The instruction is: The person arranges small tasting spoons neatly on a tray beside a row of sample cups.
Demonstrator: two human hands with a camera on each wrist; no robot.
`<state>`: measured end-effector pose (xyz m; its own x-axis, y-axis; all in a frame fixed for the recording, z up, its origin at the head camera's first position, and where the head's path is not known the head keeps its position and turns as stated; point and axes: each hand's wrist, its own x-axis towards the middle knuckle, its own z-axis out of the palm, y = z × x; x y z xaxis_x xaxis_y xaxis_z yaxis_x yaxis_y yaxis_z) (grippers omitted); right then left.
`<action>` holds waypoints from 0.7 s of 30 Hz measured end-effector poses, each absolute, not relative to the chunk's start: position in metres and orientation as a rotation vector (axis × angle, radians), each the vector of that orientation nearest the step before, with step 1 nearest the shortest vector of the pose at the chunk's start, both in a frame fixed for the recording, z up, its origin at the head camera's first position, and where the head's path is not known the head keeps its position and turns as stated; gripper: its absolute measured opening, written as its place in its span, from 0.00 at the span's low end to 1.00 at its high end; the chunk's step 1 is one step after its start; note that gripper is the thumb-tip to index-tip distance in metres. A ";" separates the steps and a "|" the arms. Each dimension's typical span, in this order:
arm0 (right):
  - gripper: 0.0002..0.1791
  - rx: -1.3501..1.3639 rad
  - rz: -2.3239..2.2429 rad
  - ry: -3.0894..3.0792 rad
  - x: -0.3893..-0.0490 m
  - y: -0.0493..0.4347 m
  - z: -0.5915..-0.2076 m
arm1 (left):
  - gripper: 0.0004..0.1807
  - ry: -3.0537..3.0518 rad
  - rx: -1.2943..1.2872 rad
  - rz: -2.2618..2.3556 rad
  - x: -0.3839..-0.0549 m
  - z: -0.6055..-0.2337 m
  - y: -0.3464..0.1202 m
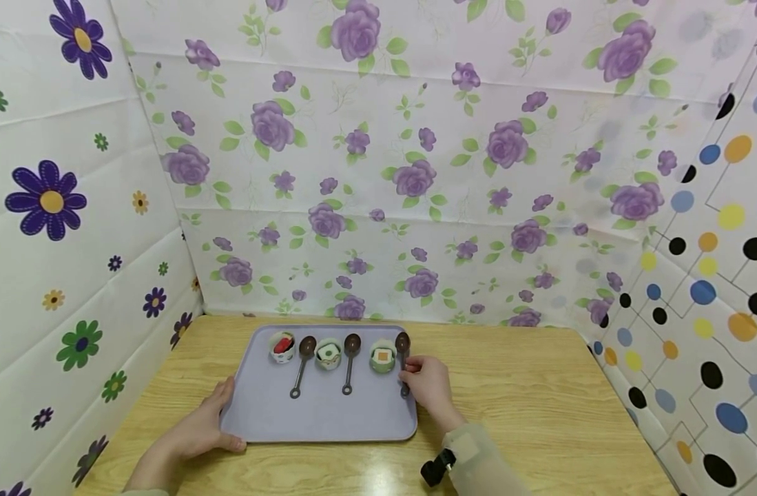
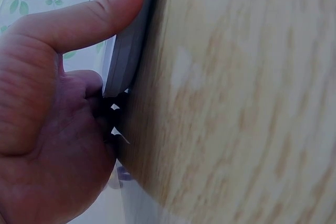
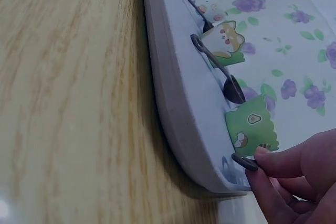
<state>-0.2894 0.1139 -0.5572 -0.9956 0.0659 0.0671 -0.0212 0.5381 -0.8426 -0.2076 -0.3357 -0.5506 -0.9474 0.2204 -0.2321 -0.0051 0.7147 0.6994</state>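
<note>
A lavender tray [image 1: 279,420] carries three small paper cups and three brown spoons, set alternately in a row. My right hand [image 1: 429,387] pinches the handle of the rightmost spoon [image 1: 403,342] between thumb and fingers, by the tray's right rim. In the right wrist view the end of that spoon's handle [image 3: 244,162] shows at the fingertips, beside a green cup [image 3: 253,127]. My left hand [image 1: 201,424] holds the tray's front left corner. Its thumb lies against the tray's edge [image 2: 122,59] in the left wrist view; the other fingertips are partly hidden there.
The left cup [image 1: 282,350] holds something red, the middle cup [image 1: 328,355] a white and green piece, the right cup [image 1: 383,358] a white and orange piece. Two other spoons [image 1: 306,348] [image 1: 352,344] lie between the cups. Patterned cloth walls [image 1: 366,262] border the wooden table [image 1: 514,393].
</note>
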 end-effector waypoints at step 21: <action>0.10 0.018 1.267 -2.766 -0.291 0.105 -0.555 | 0.79 2.614 0.163 1.084 -0.208 -0.552 -0.336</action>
<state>-0.2912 0.1051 -0.5552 -0.9950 0.0308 0.0950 -0.0518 0.6537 -0.7550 -0.2081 -0.3363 -0.5521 -0.9469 0.2190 -0.2356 -0.0120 0.7078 0.7063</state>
